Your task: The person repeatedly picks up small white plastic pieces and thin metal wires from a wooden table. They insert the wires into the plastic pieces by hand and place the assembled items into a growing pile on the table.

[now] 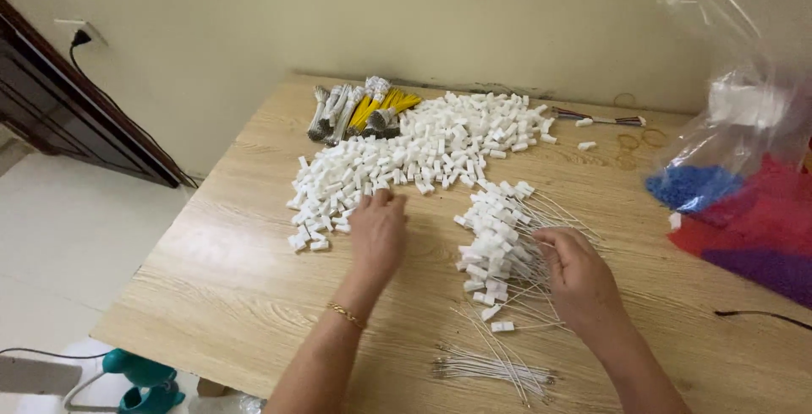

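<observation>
Left hand (377, 230) rests fingers-down, loosely spread, on the near edge of the big pile of white connector housings (406, 159). Right hand (577, 272) pinches thin white wires (507, 291) just right of that pile. They look light, small and slippery; I'd grab each by its plastic body.

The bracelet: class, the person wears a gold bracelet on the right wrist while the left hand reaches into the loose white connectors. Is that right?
Not quite. The head view shows the gold bracelet on the left wrist, not the right. The left hand does reach into the loose white connectors.
</observation>
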